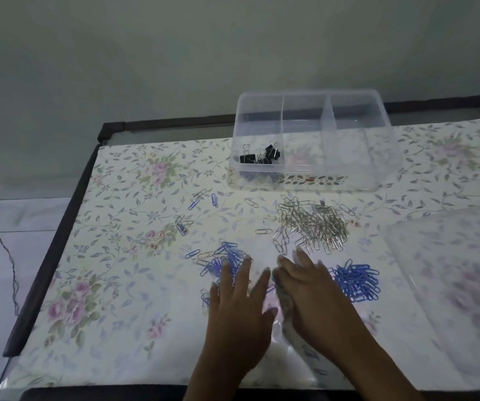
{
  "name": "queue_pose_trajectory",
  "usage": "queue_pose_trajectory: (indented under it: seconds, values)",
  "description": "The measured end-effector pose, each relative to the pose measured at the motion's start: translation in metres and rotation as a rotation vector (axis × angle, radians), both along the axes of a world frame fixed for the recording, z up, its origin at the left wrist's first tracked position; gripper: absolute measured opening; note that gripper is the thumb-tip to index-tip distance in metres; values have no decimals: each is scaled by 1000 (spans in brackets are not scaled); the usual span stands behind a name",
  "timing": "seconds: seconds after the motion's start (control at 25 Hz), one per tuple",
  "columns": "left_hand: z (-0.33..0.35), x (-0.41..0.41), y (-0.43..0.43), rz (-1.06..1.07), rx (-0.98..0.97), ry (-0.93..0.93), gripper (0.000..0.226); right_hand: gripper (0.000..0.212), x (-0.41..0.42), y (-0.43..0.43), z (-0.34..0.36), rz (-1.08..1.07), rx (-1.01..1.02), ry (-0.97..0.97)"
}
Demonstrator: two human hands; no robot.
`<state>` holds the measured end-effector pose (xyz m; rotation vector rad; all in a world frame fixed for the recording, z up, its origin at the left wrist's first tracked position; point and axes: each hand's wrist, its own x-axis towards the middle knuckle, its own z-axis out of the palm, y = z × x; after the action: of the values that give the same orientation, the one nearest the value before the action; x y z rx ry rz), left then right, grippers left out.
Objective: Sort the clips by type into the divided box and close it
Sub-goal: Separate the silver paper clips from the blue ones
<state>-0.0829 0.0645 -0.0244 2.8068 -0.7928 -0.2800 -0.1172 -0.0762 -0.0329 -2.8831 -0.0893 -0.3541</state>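
Black clips (259,157) sit in the box (354,183), left compartment; silver clips (311,224) and blue clips (356,282) lie heaped on the surface (117,285). Left grip (234,296) and right grip (308,290) rest flat, holding nothing.

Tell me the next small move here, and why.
Probably the left hand should sweep the scattered blue clips around it toward the blue pile. It and the right hand lie flat, holding nothing; silver clips are heaped, and the box holds only binder clips in its left compartment.

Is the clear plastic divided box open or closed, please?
Open: no lid covers the clear plastic divided box; black binder clips lie exposed inside.
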Motion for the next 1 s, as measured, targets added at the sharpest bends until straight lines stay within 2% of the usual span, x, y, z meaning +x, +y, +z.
queue_pose_trajectory:
  seconds: [0.04, 0.16, 0.24, 0.32, 0.4, 0.56, 0.64, 0.72, 0.84, 1.0]
  values:
    - [0, 1, -4, -1, 35, 19, 53, 42, 5, -1, 1, 4, 57, -16]
    - [2, 17, -15, 51, -191, 69, 54, 36, 27, -10, 9, -10, 139, -78]
    - [-2, 29, -18, 87, -241, 15, 51, 37, 39, -19, 9, -66, 196, -89]
    - [-3, 36, -22, 96, -95, 77, 50, 43, 43, -22, 4, -105, 129, -98]
    - [-6, 32, -28, 105, -14, 45, 55, 49, 40, -19, -8, -73, -26, -67]
    - [-1, 32, -31, 120, -78, 130, 85, 56, 37, -14, -21, -95, -81, -23]
    - [-4, 38, -22, 97, -136, 137, 85, 53, 37, -16, -19, -177, -66, -24]
    - [-8, 44, -21, 98, -248, 116, 82, 53, 40, -19, -15, -197, -31, -45]
    - [-18, 47, -23, 97, -417, -23, 57, 51, 42, -14, -13, -123, 18, -77]
    - [-14, 57, -15, 228, -566, -153, 39, 45, 41, -15, -15, -111, -6, -32]
